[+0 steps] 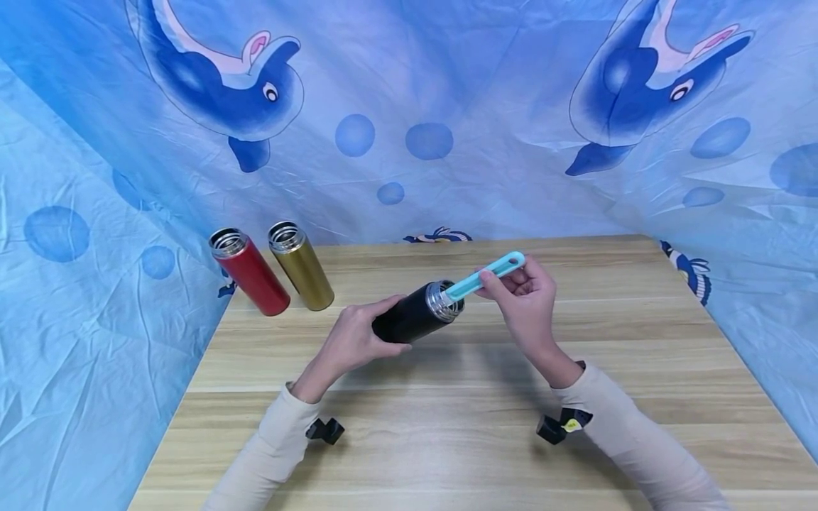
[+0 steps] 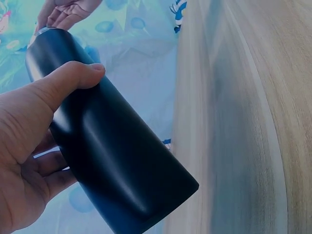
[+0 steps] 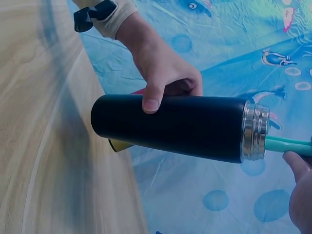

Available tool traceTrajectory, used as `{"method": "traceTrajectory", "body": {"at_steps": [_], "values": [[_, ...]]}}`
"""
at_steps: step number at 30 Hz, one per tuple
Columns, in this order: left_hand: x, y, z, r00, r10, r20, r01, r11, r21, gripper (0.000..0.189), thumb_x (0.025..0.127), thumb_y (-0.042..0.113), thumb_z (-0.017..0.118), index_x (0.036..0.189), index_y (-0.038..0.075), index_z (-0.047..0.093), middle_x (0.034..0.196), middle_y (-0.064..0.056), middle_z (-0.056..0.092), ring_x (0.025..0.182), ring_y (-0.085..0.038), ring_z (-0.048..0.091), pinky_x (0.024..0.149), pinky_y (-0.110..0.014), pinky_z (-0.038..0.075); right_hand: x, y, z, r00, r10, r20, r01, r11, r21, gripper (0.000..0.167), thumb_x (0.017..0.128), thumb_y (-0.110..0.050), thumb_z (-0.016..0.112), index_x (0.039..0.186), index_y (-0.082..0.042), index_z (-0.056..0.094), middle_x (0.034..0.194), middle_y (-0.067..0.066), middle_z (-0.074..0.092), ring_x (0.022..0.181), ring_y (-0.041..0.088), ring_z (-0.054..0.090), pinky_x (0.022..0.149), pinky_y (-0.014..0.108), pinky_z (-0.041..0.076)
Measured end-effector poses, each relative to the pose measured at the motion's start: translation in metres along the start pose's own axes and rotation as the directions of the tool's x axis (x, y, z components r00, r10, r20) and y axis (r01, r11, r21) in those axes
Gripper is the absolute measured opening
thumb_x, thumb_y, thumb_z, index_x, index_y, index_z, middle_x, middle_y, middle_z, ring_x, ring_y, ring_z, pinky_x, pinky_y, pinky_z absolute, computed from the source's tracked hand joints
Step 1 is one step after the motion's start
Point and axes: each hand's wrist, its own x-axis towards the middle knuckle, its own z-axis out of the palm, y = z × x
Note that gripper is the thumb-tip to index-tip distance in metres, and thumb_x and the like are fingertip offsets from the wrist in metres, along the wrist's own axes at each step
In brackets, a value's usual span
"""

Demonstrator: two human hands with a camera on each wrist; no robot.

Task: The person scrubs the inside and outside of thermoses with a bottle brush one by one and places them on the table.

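Observation:
My left hand [image 1: 358, 333] grips a black thermos bottle [image 1: 409, 316] round its body, thumb on one side and fingers on the other. The bottle is held tilted above the table, its steel mouth toward the upper right. My right hand [image 1: 525, 298] pinches a turquoise handle [image 1: 505, 266], like a bottle brush's, with a hanging hole at its end. The handle's other end goes into the bottle's mouth, so its head is hidden. In the right wrist view the handle [image 3: 287, 145] lies nearly in line with the bottle [image 3: 185, 127]. The left wrist view shows the bottle's base [image 2: 161, 209].
A red thermos bottle [image 1: 258, 280] and a gold thermos bottle [image 1: 303, 270] stand lidless at the table's back left. The wooden table [image 1: 447, 440] meets a blue dolphin-print cloth [image 1: 511, 191] at the back and sides. Each sleeve carries a small black wrist camera [image 1: 332, 431].

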Motion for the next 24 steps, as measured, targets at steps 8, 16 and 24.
{"method": "traceTrajectory", "body": {"at_steps": [8,16,24], "values": [[0.0,-0.001,0.0,1.0,0.005,-0.007,-0.005,1.0,-0.003,0.079,0.07,0.036,0.095,0.139,0.014,0.064,0.125,-0.01,0.072,0.1,-0.026,0.072,0.083,-0.045,0.061,-0.002,0.001,0.002,0.999,0.021,-0.024,-0.021,1.0,0.018,0.011,0.095,0.005,0.066,0.1,0.013,0.061,0.095,0.014,0.077,0.084,0.022,0.076,0.07,0.037,0.062],[0.0,-0.004,0.0,1.0,0.004,-0.008,-0.004,1.0,0.0,0.078,0.07,0.038,0.094,0.138,0.013,0.064,0.125,-0.009,0.072,0.099,-0.025,0.072,0.083,-0.044,0.061,0.0,-0.001,0.001,0.999,-0.008,-0.036,0.01,0.999,0.042,0.011,0.095,0.006,0.065,0.1,0.015,0.061,0.095,0.016,0.076,0.086,0.024,0.076,0.073,0.038,0.062],[0.0,-0.006,0.001,1.0,-0.003,-0.007,0.004,1.0,0.01,0.076,0.069,0.034,0.095,0.137,0.015,0.065,0.121,-0.009,0.073,0.095,-0.024,0.072,0.079,-0.044,0.06,0.005,-0.01,0.002,0.994,-0.036,-0.098,0.04,0.999,0.034,0.014,0.09,0.009,0.07,0.099,0.017,0.062,0.091,0.019,0.076,0.081,0.021,0.076,0.072,0.037,0.062]]}}
